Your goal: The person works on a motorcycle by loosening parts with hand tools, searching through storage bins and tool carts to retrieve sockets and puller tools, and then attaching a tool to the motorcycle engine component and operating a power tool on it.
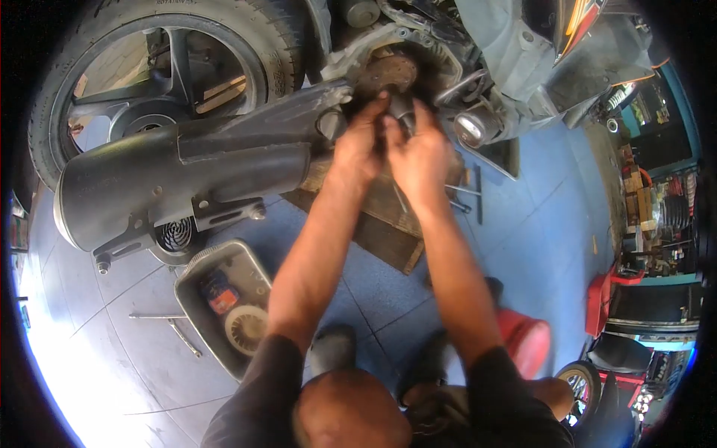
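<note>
Both of my hands reach up to the opened engine (420, 46) of a motorbike. A dark, rounded part (403, 110) sits between my fingers, just below a brownish round plate (390, 71) in the engine. My right hand (422, 153) closes on that dark part, thumb and fingers around it. Beside it, my left hand (357, 144) has its fingers bent in toward the same spot; their tips are in shadow, and what they grip is hidden. The exhaust muffler (239, 175) lies just left of my left hand.
A wheel with a tyre (280, 56) stands at upper left. Wooden boards (385, 237) lie under the engine. On the tiled floor are a grey basin (193, 287) holding a pale finned wheel (246, 328), loose metal rods (184, 337) and a red container (526, 340).
</note>
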Tool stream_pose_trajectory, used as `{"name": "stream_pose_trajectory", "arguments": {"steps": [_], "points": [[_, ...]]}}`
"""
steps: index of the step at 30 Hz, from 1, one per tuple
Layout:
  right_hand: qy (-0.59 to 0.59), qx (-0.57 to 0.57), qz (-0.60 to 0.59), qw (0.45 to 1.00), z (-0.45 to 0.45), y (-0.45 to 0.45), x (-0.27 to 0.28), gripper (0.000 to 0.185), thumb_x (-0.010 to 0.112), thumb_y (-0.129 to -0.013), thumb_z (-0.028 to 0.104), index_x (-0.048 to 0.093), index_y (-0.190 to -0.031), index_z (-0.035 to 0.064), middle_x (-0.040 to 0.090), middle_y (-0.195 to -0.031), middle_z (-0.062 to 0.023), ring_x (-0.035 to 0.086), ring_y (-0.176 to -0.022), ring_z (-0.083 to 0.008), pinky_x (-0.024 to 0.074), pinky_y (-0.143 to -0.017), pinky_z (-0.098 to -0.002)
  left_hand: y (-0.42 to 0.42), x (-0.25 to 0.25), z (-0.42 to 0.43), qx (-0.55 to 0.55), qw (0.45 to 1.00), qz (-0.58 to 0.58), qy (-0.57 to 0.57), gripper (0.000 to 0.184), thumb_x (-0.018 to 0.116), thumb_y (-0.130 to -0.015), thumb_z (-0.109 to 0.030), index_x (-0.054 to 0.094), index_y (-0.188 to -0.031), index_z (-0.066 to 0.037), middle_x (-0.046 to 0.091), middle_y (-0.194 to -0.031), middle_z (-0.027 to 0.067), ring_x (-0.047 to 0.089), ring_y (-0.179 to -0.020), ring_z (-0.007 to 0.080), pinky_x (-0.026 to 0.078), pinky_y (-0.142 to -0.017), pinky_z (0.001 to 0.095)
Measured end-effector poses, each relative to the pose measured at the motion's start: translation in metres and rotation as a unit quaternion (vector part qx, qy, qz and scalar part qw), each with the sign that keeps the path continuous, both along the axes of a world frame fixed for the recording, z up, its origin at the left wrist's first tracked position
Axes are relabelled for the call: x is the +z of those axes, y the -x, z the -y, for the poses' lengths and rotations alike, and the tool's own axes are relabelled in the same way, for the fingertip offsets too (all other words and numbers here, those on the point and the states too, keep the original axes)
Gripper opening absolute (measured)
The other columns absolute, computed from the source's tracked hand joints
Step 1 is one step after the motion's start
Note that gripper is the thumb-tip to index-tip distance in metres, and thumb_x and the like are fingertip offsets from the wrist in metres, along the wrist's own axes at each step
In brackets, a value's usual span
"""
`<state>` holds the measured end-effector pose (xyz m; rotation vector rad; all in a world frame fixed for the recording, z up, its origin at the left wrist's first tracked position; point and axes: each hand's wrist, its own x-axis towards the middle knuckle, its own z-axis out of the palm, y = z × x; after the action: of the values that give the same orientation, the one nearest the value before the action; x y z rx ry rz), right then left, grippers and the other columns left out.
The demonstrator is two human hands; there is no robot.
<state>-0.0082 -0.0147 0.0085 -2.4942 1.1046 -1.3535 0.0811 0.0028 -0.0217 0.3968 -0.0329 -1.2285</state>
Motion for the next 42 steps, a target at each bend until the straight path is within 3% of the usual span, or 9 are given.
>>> {"name": "stream_pose_trajectory", "arguments": {"steps": [4,6,8,12,14,28,31,34,42], "points": [[-0.152,0.029,0.003,0.988,-0.006,0.003,0.011,0.040,0.072,-0.078,0.022,0.059,-0.101,-0.0069,0.063,-0.073,-0.0144,0.057,-0.056,-0.0202,0.0476,-0.053,-0.0323,-0.001,0.002,-0.001,0.024,1.000,0.002,0.004,0.023,0.059,-0.089,-0.027,0.059,-0.096,-0.006,0.061,-0.080,0.0058,0.058,-0.070,0.0167,0.049,-0.063,0.0264],[-0.621,0.145,0.387,0.666,-0.005,0.000,0.019,0.018,0.070,-0.080,0.016,0.056,-0.089,0.0083,0.058,-0.074,-0.0038,0.050,-0.052,-0.0148,0.0377,-0.041,-0.0292,-0.023,-0.017,-0.007,-0.231,0.958,0.018,0.170,0.025,0.059,-0.090,-0.028,0.058,-0.098,-0.004,0.062,-0.080,0.0066,0.057,-0.069,0.0174,0.049,-0.062,0.0290],[-0.654,0.163,0.407,0.616,-0.003,-0.002,0.019,0.018,0.069,-0.082,0.015,0.053,-0.090,0.0120,0.049,-0.070,0.0048,0.038,-0.050,-0.0061,0.0291,-0.040,-0.0216,-0.012,-0.016,-0.004,-0.178,0.979,0.031,0.090,0.026,0.058,-0.089,-0.032,0.059,-0.094,-0.006,0.061,-0.078,0.0065,0.057,-0.066,0.0181,0.048,-0.059,0.0303],[-0.556,0.070,0.185,0.807,-0.005,0.000,0.021,0.022,0.070,-0.081,0.024,0.061,-0.093,0.0070,0.060,-0.079,-0.0040,0.055,-0.063,-0.0159,0.0424,-0.049,-0.0308,0.001,0.004,-0.004,-0.014,1.000,0.007,-0.018,0.019,0.061,-0.088,-0.026,0.061,-0.095,-0.008,0.063,-0.082,0.0050,0.059,-0.074,0.0180,0.048,-0.070,0.0304],[-0.174,0.007,-0.018,0.985,-0.002,0.003,0.015,0.038,0.066,-0.081,0.037,0.063,-0.098,0.0040,0.065,-0.090,-0.0158,0.061,-0.079,-0.0337,0.0478,-0.069,-0.0406,0.002,0.002,-0.004,0.008,0.999,0.040,-0.027,0.017,0.061,-0.088,-0.022,0.062,-0.096,-0.007,0.064,-0.084,0.0049,0.059,-0.077,0.0170,0.047,-0.074,0.0292],[0.021,0.030,-0.138,0.990,0.003,0.004,0.012,0.039,0.069,-0.074,0.022,0.059,-0.102,-0.0052,0.062,-0.090,-0.0244,0.063,-0.080,-0.0368,0.0517,-0.066,-0.0410,0.002,0.003,0.006,-0.003,0.998,0.056,-0.031,0.014,0.066,-0.083,-0.023,0.058,-0.082,-0.011,0.051,-0.060,-0.0007,0.046,-0.047,0.0116,0.036,-0.045,0.0235],[-0.529,0.143,0.263,0.794,0.002,0.002,0.017,0.023,0.072,-0.076,0.017,0.060,-0.092,0.0078,0.059,-0.081,-0.0070,0.054,-0.059,-0.0154,0.0416,-0.044,-0.0276,-0.002,0.005,0.005,-0.025,0.997,0.050,-0.047,0.023,0.061,-0.087,-0.021,0.059,-0.101,-0.003,0.063,-0.090,0.0087,0.059,-0.080,0.0200,0.051,-0.073,0.0320],[-0.624,0.126,0.386,0.667,0.001,-0.001,0.032,0.018,0.070,-0.080,0.011,0.052,-0.078,0.0142,0.049,-0.071,0.0026,0.039,-0.053,-0.0077,0.0298,-0.040,-0.0221,-0.003,0.005,0.004,-0.008,0.996,0.077,-0.043,0.024,0.062,-0.087,-0.021,0.059,-0.104,-0.003,0.063,-0.092,0.0088,0.060,-0.083,0.0203,0.050,-0.075,0.0343],[-0.084,0.018,-0.064,0.994,-0.004,-0.001,0.017,0.042,0.065,-0.082,0.026,0.058,-0.109,-0.0055,0.063,-0.082,-0.0213,0.063,-0.076,-0.0352,0.0493,-0.061,-0.0404,0.003,-0.007,0.005,0.006,1.000,-0.002,-0.010,0.025,0.062,-0.086,-0.017,0.058,-0.106,-0.004,0.063,-0.093,0.0069,0.059,-0.083,0.0189,0.049,-0.079,0.0316]]}}
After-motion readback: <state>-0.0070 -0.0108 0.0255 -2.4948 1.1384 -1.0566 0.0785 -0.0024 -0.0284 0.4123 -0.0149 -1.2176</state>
